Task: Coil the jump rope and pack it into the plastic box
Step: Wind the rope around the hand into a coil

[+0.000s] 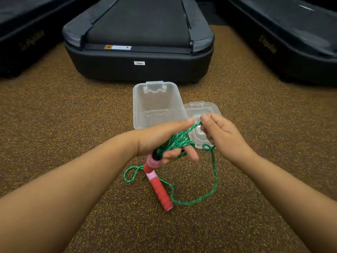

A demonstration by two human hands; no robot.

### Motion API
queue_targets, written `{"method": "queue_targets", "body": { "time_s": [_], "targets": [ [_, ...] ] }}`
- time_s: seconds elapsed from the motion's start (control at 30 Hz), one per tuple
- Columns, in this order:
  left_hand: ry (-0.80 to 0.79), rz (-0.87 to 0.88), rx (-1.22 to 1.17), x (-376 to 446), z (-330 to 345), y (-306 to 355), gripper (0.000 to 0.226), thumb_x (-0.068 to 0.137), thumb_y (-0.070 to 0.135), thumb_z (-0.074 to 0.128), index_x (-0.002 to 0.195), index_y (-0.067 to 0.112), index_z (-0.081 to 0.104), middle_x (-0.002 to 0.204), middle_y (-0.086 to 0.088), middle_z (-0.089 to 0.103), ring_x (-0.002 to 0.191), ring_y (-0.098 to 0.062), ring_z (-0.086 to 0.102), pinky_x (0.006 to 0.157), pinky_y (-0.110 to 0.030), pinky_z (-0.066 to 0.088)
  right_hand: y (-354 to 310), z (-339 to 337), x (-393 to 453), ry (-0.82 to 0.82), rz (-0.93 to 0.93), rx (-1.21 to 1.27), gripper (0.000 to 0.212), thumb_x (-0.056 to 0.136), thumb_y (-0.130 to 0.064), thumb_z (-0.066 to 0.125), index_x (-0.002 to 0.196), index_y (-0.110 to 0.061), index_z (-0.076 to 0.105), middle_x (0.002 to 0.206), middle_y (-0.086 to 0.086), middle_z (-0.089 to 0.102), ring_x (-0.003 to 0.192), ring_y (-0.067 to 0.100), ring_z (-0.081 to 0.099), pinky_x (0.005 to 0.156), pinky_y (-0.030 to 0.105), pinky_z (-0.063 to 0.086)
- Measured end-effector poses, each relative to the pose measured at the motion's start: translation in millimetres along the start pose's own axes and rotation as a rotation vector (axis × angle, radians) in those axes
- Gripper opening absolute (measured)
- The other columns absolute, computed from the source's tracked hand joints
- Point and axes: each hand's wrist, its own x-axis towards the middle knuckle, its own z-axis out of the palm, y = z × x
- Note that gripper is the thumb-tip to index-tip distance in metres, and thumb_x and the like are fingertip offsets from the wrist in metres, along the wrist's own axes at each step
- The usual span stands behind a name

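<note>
A green braided jump rope (215, 179) is wound in several turns around my left hand (164, 137), which grips the coil. One red and pink handle (158, 185) hangs down from that hand toward the floor. My right hand (222, 134) pinches a strand of the rope just right of the coil. Loose rope loops down below both hands onto the floor. The clear plastic box (156, 105) stands open on the floor just beyond my hands. Its clear lid (200, 110) lies beside it on the right, partly behind my right hand.
The floor is brown speckled rubber (73, 143). The rear end of a black treadmill (138, 48) stands just behind the box. Two more dark treadmill bases flank it at the far left (27, 41) and far right (284, 39).
</note>
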Motion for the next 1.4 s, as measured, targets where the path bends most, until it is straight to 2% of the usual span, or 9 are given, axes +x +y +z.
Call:
{"method": "queue_targets", "body": {
  "time_s": [0.27,0.47,0.6,0.8,0.97,1.17,1.27,1.33,1.4],
  "targets": [
    [0.126,0.101,-0.266,7.1,-1.8,-6.4,0.050,0.094,0.045,0.032,0.078,0.008,0.062,0.035,0.009,0.027,0.033,-0.008,0.030,0.045,-0.020,0.037,36.0,23.2,-11.2,-0.056,0.088,0.113,0.033,0.093,-0.041,0.039,0.072,-0.022,0.054,0.053,-0.007,0.036,0.046,0.004,0.033,0.046,0.023,0.028],
    [0.357,0.176,-0.534,13.3,-8.6,-4.9,0.049,0.099,0.046,0.030,0.076,0.014,0.059,0.034,0.009,0.027,0.033,-0.008,0.030,0.046,-0.022,0.034,49.8,36.3,-21.2,-0.117,0.166,0.097,0.033,0.089,-0.048,0.040,0.076,-0.029,0.064,0.048,-0.010,0.043,0.050,0.008,0.050,0.064,0.042,0.042],
    [0.487,0.236,-0.658,16.1,-16.8,-7.1,0.050,0.099,0.048,0.031,0.092,0.013,0.066,0.037,0.008,0.030,0.037,-0.006,0.032,0.050,-0.021,0.031,50.5,45.9,-30.3,-0.170,0.171,0.064,0.030,0.089,-0.047,0.042,0.079,-0.029,0.064,0.048,-0.008,0.044,0.051,0.012,0.051,0.061,0.053,0.046],
    [0.578,0.216,-0.748,21.3,-21.5,-11.2,0.067,0.099,0.052,0.025,0.122,-0.002,0.057,0.053,0.001,0.051,0.045,-0.011,0.043,0.047,-0.020,0.041,38.3,51.3,-39.0,-0.227,0.147,-0.008,0.028,0.097,-0.038,0.042,0.083,-0.030,0.065,0.051,-0.013,0.040,0.051,0.010,0.042,0.056,0.037,0.044],
    [0.548,0.156,-0.621,20.6,-19.7,-9.4,0.090,0.091,0.067,0.005,0.128,-0.003,0.048,0.080,-0.017,0.067,0.066,-0.023,0.059,0.072,-0.031,0.049,17.9,48.0,-40.3,-0.278,0.032,-0.186,0.025,0.098,-0.032,0.044,0.085,-0.029,0.065,0.050,-0.020,0.048,0.050,0.001,0.040,0.053,0.022,0.030],
    [0.486,0.050,-0.391,29.8,-12.6,-12.2,0.098,0.086,0.069,-0.007,0.139,-0.003,0.035,0.098,-0.027,0.061,0.094,-0.033,0.061,0.090,-0.030,0.046,-7.6,40.8,-34.1,-0.290,-0.058,-0.196,0.028,0.092,-0.040,0.045,0.082,-0.027,0.068,0.058,-0.013,0.055,0.062,-0.001,0.050,0.061,0.026,0.040],
    [0.448,0.009,-0.250,28.4,-14.4,-21.1,0.101,0.083,0.071,-0.008,0.141,0.001,0.037,0.113,-0.021,0.063,0.111,-0.026,0.059,0.099,-0.030,0.042,-19.2,32.8,-28.6,-0.277,-0.089,-0.100,0.028,0.092,-0.037,0.047,0.079,-0.025,0.069,0.072,-0.007,0.069,0.085,-0.002,0.062,0.073,0.025,0.047],
    [0.393,0.026,-0.210,26.4,-14.2,-22.5,0.101,0.084,0.071,-0.007,0.128,0.001,0.050,0.112,-0.017,0.068,0.109,-0.017,0.063,0.099,-0.027,0.041,-25.4,26.4,-23.0,-0.243,-0.125,-0.063,0.027,0.093,-0.031,0.047,0.080,-0.022,0.069,0.063,-0.008,0.060,0.061,0.000,0.052,0.060,0.020,0.040],
    [0.368,0.058,-0.108,23.1,-9.6,-17.4,0.093,0.091,0.059,-0.011,0.081,-0.001,0.058,0.068,-0.007,0.071,0.066,-0.003,0.066,0.071,-0.012,0.047,-31.1,20.5,-17.6,-0.230,-0.138,-0.040,0.029,0.093,-0.028,0.045,0.082,-0.016,0.069,0.064,0.005,0.061,0.055,0.004,0.048,0.055,0.018,0.036]
  ]
}}
